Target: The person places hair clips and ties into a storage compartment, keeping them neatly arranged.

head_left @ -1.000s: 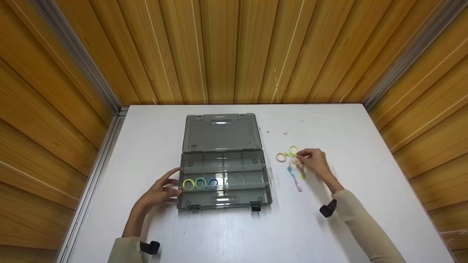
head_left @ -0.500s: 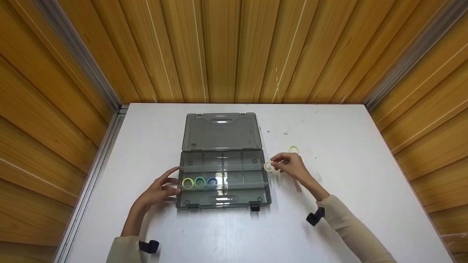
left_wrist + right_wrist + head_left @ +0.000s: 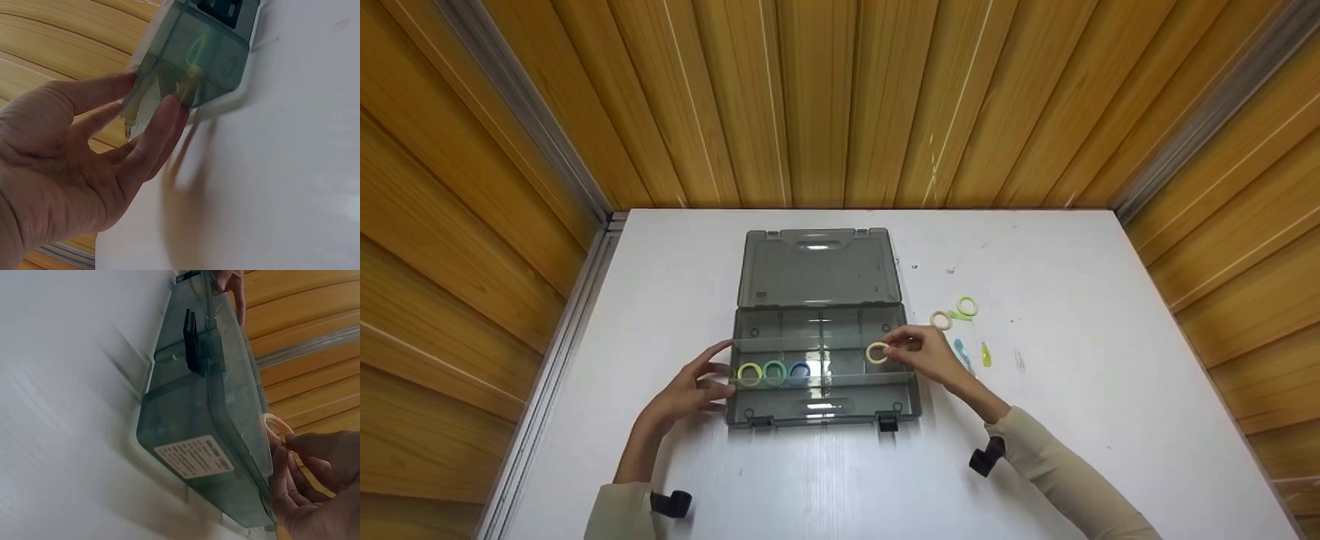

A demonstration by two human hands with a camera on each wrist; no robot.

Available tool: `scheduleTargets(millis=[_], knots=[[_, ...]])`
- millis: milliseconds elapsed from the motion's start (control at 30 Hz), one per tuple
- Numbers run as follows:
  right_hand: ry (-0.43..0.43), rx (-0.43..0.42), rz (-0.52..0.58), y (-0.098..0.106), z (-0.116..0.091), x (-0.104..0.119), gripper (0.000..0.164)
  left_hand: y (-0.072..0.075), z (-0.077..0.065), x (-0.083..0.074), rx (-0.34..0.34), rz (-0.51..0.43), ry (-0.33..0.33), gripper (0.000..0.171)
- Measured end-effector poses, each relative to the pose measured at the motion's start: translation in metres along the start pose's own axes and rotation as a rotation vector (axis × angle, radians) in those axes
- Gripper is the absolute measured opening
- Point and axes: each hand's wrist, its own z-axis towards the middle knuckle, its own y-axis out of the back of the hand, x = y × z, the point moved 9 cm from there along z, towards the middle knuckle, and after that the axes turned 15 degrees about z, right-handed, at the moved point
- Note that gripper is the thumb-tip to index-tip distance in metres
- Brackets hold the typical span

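A grey see-through compartment box (image 3: 840, 406) lies with its lid (image 3: 819, 270) folded back. At its left end, my left hand (image 3: 679, 401) rests spread fingertips on the side wall; the left wrist view has these fingers (image 3: 147, 149) fairly straight against the plastic. My right hand (image 3: 934, 358) pinches a cream ring (image 3: 869, 353) between thumb and fingertips, above the right part of the middle row. In the right wrist view that ring (image 3: 269, 417) stands tilted near the box rim. Yellow (image 3: 739, 374), teal (image 3: 766, 373) and blue (image 3: 808, 369) rings stand side by side in the middle row's left part.
Right of the box lie a pale peach ring (image 3: 933, 320), a lime ring (image 3: 975, 306), a green piece (image 3: 960, 316), a blue clip-like piece (image 3: 961, 349) and a yellow-green one (image 3: 985, 355). Black latches (image 3: 888, 424) stick out at the box's front. Wooden walls surround the white table (image 3: 1080, 300).
My right hand has picked the cream ring out of the loose pieces and carried it left, over the box. The left hand has stayed at the box's left end.
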Motion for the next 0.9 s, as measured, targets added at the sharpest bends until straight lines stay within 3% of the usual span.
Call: scheduleTargets(millis=[333,900], knots=[[-0.021,0.062,-0.042,-0.039,0.01,0.0,0.018,-0.005,0.002,0.001,-0.007,-0.022,-0.017,0.084],[0.022,0.068,-0.223,-0.101,0.039,-0.007,0.008,0.002,0.001,0.001,0.004,-0.021,-0.012,0.086]])
